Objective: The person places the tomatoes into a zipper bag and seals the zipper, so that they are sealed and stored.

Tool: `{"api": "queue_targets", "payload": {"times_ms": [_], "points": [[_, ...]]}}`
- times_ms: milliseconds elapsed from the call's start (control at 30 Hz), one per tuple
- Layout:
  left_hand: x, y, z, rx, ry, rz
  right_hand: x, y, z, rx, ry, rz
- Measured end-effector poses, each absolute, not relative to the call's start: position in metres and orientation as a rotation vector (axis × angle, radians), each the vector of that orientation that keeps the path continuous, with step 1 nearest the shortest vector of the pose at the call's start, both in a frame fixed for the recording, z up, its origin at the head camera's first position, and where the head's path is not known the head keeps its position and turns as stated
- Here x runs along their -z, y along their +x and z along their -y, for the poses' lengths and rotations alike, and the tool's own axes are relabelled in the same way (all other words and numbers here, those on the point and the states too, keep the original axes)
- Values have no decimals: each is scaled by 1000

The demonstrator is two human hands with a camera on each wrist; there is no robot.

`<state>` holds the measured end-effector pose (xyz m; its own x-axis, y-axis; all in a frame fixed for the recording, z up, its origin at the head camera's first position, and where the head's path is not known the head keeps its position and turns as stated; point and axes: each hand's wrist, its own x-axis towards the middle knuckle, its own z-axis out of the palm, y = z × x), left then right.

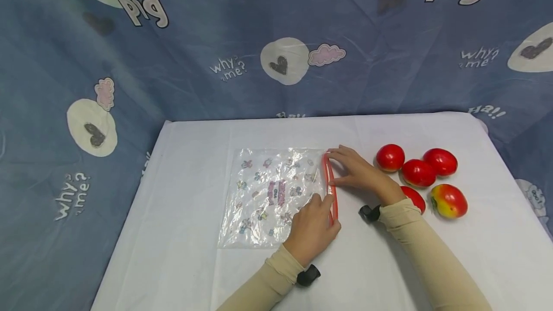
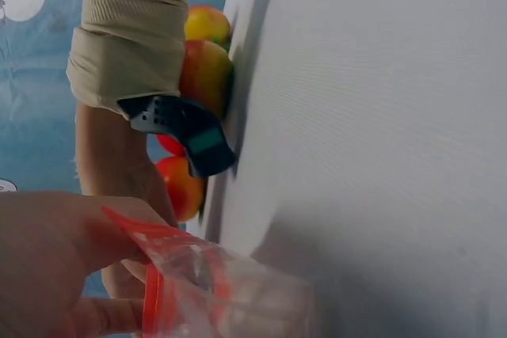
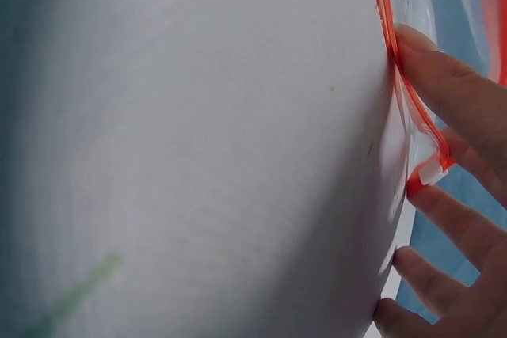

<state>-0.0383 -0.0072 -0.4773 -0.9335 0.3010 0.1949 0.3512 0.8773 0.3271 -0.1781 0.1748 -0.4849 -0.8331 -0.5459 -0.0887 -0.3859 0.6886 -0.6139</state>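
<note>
Head view, centre: clear printed slider bag [image 1: 255, 196], red zip edge [image 1: 334, 204] pinched by left hand [image 1: 312, 228] and right hand [image 1: 360, 172]; step, seemingly: opening; next calls for wider parting.

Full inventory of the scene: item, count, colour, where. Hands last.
zip bag: 1, clear with small prints, flat on table
zip strip: 1, red, bag's right edge
slider: 1, white, on the strip
fruits: 5, red, some partly yellow, table's right side
table: 1, white-covered, under everything
backdrop: 1, blue, printed, behind table
wrist pieces: 2, black, at wrists
sleeves: 2, beige, on arms
hands: 2, bare, at the strip
</note>
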Motion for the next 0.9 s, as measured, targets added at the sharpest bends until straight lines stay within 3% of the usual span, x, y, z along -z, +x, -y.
{"api": "queue_targets", "payload": {"times_ms": [500, 900], "points": [[484, -37, 14, 639, -532, 2900, 482, -177, -175, 891, -792, -2647], [487, -36, 29, 871, -382, 2881, 482, -177, -174, 853, -751, -2638]]}}
